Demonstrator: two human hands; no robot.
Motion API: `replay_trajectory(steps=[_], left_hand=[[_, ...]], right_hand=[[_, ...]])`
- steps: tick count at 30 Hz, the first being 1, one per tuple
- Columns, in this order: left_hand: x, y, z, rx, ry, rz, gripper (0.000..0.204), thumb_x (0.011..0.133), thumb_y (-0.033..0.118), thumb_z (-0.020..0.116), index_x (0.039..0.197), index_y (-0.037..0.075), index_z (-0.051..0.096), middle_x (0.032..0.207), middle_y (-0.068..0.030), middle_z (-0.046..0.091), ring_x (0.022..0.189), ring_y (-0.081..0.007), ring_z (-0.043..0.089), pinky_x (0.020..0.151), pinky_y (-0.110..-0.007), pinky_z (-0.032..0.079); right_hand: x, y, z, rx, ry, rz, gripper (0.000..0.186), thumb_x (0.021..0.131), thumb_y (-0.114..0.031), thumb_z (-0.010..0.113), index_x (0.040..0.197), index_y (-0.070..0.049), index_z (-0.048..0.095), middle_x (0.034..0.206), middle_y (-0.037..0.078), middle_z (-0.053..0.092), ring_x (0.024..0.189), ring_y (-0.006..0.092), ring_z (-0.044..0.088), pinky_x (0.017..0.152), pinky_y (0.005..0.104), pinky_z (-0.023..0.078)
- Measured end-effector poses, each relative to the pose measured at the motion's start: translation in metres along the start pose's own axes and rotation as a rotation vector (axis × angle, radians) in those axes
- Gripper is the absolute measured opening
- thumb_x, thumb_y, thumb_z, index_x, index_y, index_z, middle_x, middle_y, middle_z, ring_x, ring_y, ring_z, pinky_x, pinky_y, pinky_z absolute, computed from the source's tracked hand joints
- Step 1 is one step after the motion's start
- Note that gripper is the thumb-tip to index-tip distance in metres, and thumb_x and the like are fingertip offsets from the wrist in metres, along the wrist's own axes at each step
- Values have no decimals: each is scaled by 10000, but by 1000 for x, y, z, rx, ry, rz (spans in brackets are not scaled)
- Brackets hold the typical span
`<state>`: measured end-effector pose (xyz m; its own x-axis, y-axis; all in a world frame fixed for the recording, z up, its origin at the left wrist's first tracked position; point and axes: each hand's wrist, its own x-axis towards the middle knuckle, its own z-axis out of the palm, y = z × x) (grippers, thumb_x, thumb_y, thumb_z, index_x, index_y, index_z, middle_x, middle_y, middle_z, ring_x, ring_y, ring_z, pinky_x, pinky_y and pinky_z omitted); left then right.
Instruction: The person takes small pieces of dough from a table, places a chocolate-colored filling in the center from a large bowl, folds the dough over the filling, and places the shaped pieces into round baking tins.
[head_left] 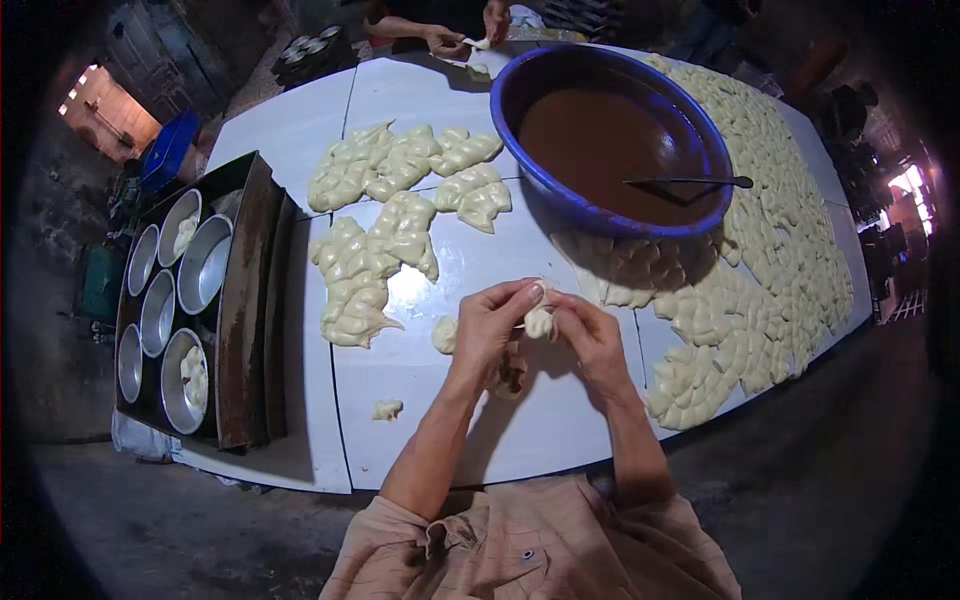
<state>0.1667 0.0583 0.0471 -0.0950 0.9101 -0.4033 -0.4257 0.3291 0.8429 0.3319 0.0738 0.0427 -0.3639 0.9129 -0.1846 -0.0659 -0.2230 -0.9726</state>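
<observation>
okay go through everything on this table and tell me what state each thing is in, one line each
left hand: pinching the dough piece
right hand: pinching the same piece
dough piece: held above the table between both hands
blue basin: holding brown filling
spoon: resting in the filling
round tins: on a dark tray, two with dough inside
flat dough pieces: laid out overlapping on the white table

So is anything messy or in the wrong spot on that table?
A little. One small dough scrap lies alone near the table's front edge, away from the piles. A brown filling smear sits under the left hand and right hand, which pinch a dough piece.
</observation>
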Motion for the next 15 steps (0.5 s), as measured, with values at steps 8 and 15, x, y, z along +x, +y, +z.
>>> replay_trajectory(steps=[8,15], left_hand=[[-30,-2,8,100,-68,117,284,899,123,725,1154,3,691,935,-73,720,765,-114,672,665,-249,574],[-34,-16,0,70,-133,27,217,963,133,643,1148,42,711,755,24,634,612,-27,587,466,-191,408]], right_hand=[[3,21,-5,-96,42,-545,212,860,-45,738,1055,-22,658,1103,74,588,1009,154,565,823,272,463],[-1,37,5,-189,208,-543,195,868,-88,754,988,-21,615,900,28,621,793,98,582,699,257,477]])
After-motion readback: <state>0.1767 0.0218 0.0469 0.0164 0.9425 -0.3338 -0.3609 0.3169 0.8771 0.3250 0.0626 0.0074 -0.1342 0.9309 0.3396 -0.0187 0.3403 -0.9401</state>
